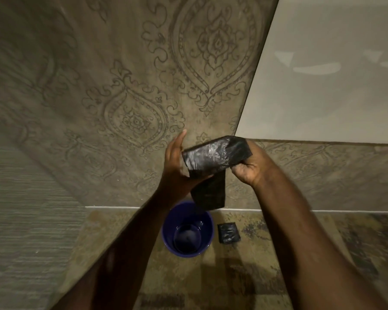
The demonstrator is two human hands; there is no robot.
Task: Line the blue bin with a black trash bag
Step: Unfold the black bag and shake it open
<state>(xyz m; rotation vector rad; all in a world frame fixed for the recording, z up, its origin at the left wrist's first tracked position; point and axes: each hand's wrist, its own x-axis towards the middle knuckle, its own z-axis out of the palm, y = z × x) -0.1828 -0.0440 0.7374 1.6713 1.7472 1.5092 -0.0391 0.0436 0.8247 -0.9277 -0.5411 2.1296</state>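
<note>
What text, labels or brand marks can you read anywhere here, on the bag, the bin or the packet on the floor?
None readable.
Black trash bag, held in both hands: glossy plastic, no print visible.
Blue bin: no label visible.
Small folded black packet on the floor beside the bin: no legible marking.
Wallpaper: ornamental pattern only.

- The trash bag (215,156) is glossy black.
- The bin (187,229) is deep blue.
- The wallpaper (126,86) is olive-tan with dark ornamental medallions.
- The folded bag (229,233) is black.
</note>
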